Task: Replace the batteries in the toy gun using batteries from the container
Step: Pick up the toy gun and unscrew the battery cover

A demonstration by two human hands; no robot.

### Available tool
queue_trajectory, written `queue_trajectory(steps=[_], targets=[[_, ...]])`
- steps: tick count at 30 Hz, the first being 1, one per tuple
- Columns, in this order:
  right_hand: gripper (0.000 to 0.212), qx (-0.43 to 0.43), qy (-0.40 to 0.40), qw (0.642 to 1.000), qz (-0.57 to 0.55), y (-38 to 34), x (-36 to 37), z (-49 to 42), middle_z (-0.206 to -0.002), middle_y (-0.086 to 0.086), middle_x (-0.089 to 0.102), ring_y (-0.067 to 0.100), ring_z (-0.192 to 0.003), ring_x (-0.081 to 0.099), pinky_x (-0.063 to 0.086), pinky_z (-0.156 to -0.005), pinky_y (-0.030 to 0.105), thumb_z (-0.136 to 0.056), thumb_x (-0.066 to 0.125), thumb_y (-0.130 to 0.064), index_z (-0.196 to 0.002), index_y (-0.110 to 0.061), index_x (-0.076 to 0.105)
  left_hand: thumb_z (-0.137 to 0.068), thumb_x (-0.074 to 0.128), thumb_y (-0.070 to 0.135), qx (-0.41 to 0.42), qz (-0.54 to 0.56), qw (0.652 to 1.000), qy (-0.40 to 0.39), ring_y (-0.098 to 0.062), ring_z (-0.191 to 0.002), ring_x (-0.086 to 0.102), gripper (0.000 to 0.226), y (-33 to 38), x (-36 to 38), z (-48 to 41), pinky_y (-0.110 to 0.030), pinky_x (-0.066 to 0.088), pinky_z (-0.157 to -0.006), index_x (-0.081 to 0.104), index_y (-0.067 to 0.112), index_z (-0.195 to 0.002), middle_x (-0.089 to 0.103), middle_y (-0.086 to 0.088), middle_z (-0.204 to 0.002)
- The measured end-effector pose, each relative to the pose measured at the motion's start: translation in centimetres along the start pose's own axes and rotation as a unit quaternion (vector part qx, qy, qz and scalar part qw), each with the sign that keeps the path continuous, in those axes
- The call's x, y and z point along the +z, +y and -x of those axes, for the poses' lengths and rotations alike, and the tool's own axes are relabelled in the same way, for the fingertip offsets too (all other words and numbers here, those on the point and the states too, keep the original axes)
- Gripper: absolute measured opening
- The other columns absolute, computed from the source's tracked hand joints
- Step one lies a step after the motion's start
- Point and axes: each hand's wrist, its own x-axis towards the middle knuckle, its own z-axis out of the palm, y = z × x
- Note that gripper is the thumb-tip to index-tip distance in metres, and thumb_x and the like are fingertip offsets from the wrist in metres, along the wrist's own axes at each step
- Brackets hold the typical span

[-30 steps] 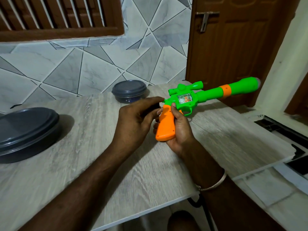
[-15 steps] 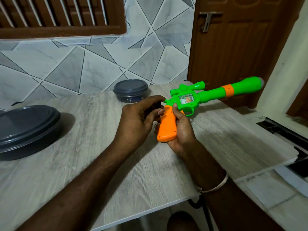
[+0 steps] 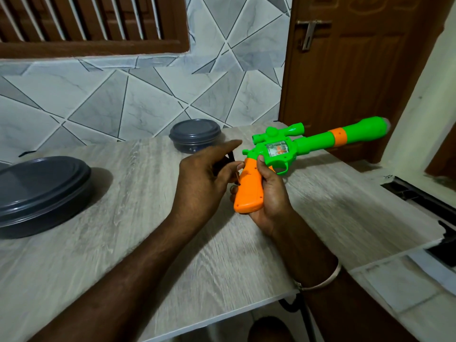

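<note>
A pale wood-grain table (image 3: 123, 255) fills the near ground, and both forearms reach over its front edge. A thin bracelet (image 3: 323, 282) circles the right wrist. Below the edge something dark and rounded shows, too cut off to name. To the right of the table lies pale tiled floor (image 3: 407, 292).

Above the middle of the table, the right hand (image 3: 271, 196) wraps the orange grip of the gun (image 3: 281, 154). It holds the gun clear of the surface, with the green barrel pointing right and away towards the door. The left hand (image 3: 204, 174) sits just left of the grip. Its thumb and curled fingers pinch a tool (image 3: 222, 164) with a dark handle, and its index finger is stretched out straight. The tool's thin shaft meets the rear edge of the grip.

On the left of the table rests a large container (image 3: 42, 193) under a dark lid. Near the far edge, behind the left hand, stands a small container (image 3: 195, 134), also lidded. What lies behind its clear wall cannot be made out.

Beyond stands a wall (image 3: 123, 102) of grey angular tiles, with a wooden louvred window (image 3: 86, 21) above it. A brown door (image 3: 345, 82) with a metal latch (image 3: 309, 33) stands to the right.

Half a second ago the left index finger curved over the gun's rear. Now it is straighter, more of the handle shows and the shaft is visible. The gun, the right hand's hold and both containers are unchanged.
</note>
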Motion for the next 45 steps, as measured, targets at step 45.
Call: queue_trajectory(steps=[45], targets=[[0.041,-0.01,-0.017,1.0,-0.009,-0.4,0.3,0.5,-0.076,0.01,0.06,0.02,-0.062,0.058,0.049,-0.058,0.028,-0.101,0.042,-0.05,-0.108,-0.014,0.06,-0.095,0.068,0.009,0.046,-0.002,0.999,-0.002,-0.007,-0.099,0.072,0.038,1.1,-0.5,0.1,-0.028,0.06,-0.088,0.067,0.015,-0.133,0.075,0.0,-0.108]])
